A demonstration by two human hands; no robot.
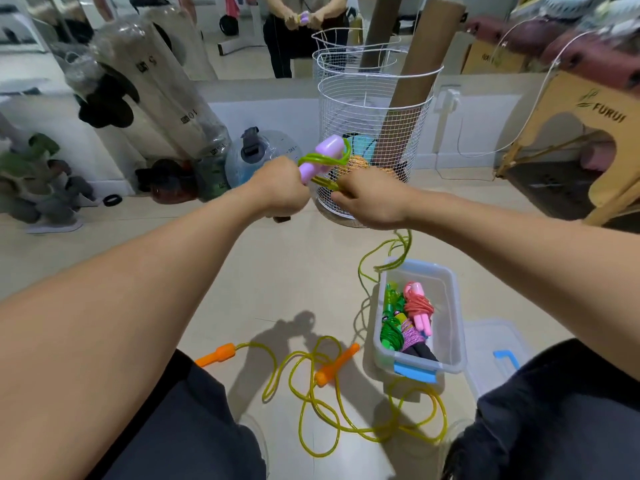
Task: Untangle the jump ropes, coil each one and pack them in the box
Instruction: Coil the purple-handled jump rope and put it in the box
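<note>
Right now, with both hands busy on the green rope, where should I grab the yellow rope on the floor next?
Probably by an orange handle: rigid, and lying apart from the loose loops of the yellow rope. Come from above with the right hand, across the shaft; it lies flat beside the box.

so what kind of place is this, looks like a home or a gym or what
Probably a room used for exercise or storing sports gear, though I can't be sure: a wall mirror above the tiled floor, a wire basket holding balls, and bagged rolls leaning on the wall.

Lilac handles [320, 157] carry a lime-green cord [384, 252]. The floor rope [322, 403] is yellow with orange handles [215, 355]. The clear box [446, 306] has a blue latch [415, 372].
</note>
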